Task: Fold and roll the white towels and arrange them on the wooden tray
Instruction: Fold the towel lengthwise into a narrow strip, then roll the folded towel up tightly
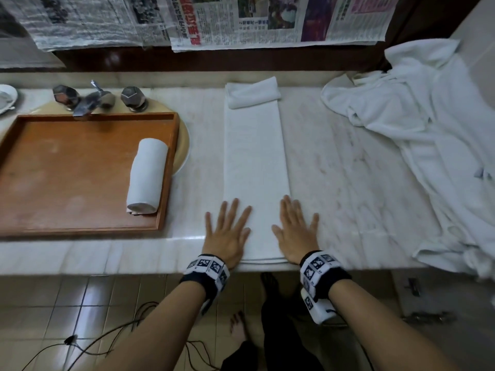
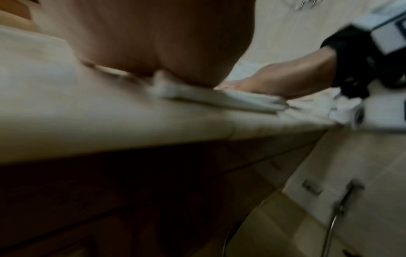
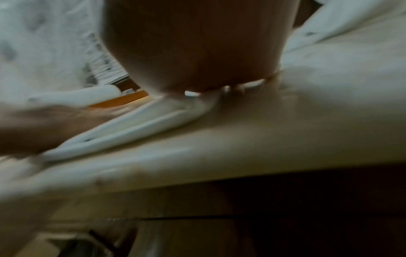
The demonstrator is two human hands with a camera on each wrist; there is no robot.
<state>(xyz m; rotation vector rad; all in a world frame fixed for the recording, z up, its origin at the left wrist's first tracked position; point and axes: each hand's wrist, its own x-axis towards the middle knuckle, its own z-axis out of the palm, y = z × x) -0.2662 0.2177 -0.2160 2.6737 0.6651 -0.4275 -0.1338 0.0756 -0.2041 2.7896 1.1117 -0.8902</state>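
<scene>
A white towel (image 1: 255,162), folded into a long narrow strip, lies on the marble counter (image 1: 348,167) and runs from its front edge to the back. My left hand (image 1: 227,231) lies flat with spread fingers on the strip's near left edge. My right hand (image 1: 296,230) lies flat on its near right edge. Both wrist views are blurred and show a palm pressed on the towel's layered end (image 2: 219,99) (image 3: 131,128). A rolled white towel (image 1: 147,175) lies at the right side of the wooden tray (image 1: 67,167). Another small folded towel (image 1: 253,93) rests on the strip's far end.
A heap of loose white towels (image 1: 417,145) covers the counter's right part. The tray sits over a sink with a metal tap (image 1: 88,99) behind it. Newspapers (image 1: 241,20) hang on the back wall. Cables (image 1: 107,341) and bare feet are on the tiled floor below.
</scene>
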